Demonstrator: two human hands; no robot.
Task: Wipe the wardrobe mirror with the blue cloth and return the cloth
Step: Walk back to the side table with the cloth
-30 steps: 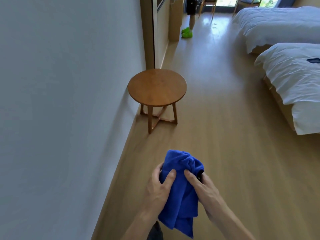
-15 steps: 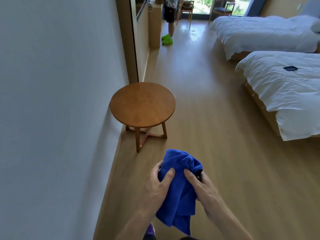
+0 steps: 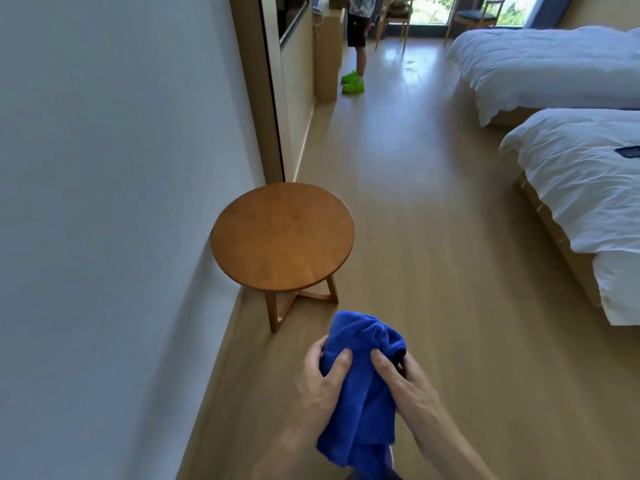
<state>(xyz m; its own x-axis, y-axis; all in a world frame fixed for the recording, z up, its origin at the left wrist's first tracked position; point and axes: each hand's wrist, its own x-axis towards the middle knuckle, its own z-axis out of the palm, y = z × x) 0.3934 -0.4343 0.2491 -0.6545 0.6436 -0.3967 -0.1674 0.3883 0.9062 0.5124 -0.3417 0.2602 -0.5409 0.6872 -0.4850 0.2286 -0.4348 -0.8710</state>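
Note:
A bunched blue cloth [image 3: 365, 393] hangs between both my hands low in the head view. My left hand [image 3: 323, 379] grips its left side with the thumb on top. My right hand [image 3: 405, 386] grips its right side, thumb pressed into the folds. A small round wooden table [image 3: 282, 237] stands just ahead against the left wall, its top bare. Beyond it a wooden frame with a dark edge [image 3: 268, 98] runs up the wall; whether it is the wardrobe mirror I cannot tell.
A plain white wall [image 3: 114, 202] fills the left. Two beds with white covers [image 3: 581, 188] line the right, a dark flat object lying on the nearer one. A person in green shoes [image 3: 353, 81] stands far down the wooden floor, near chairs.
The view has moved forward, so the round table is nearer and lower in the frame. Both hands keep the same hold on the cloth.

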